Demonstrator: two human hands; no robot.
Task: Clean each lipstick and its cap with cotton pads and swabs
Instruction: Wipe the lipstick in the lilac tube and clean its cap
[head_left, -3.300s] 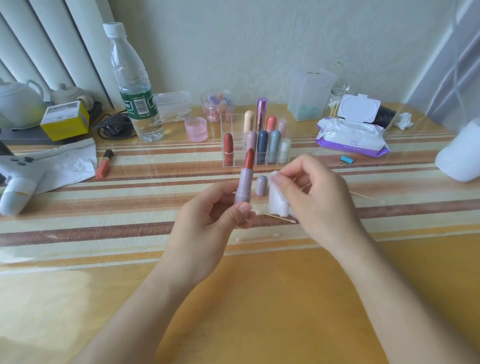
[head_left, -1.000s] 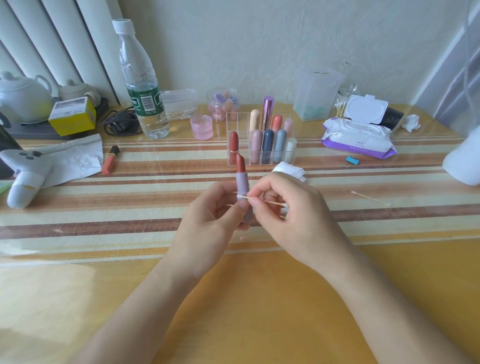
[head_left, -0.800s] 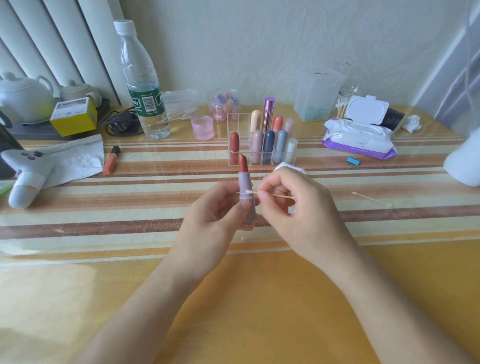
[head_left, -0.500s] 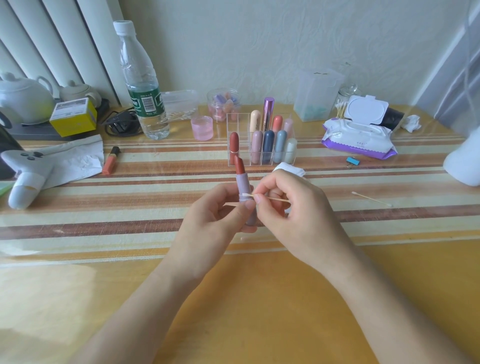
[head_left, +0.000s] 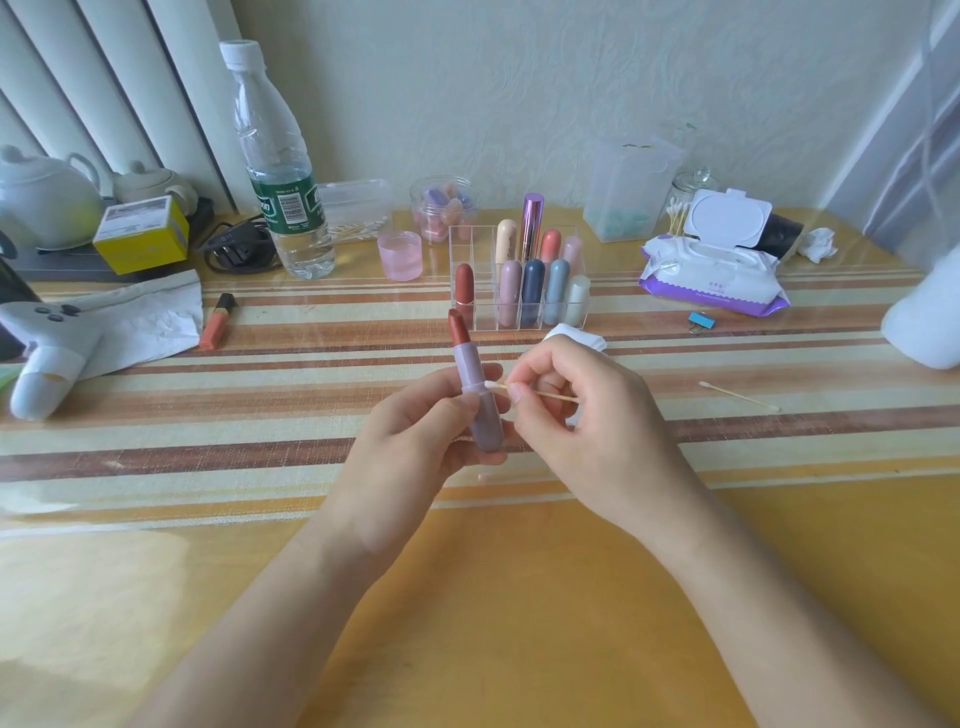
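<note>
The left hand holds the lipstick upright by its lilac tube, over the middle of the desk. It is likely light and smooth, and its red tip looks soft, so hold the tube, not the tip. The right hand pinches a swab against the tube's ridge. A moment ago it held the cotton pad, which now lies behind it.

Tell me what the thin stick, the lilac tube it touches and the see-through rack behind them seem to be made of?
The cotton swab has a tan shaft, probably wood or bamboo, and a fluffy white tip that looks like cotton. The lipstick tube is matte lilac with no glare, so it is likely plastic. The rack looks like clear glossy acrylic or a similar plastic, since the lipsticks show through its walls.
</note>
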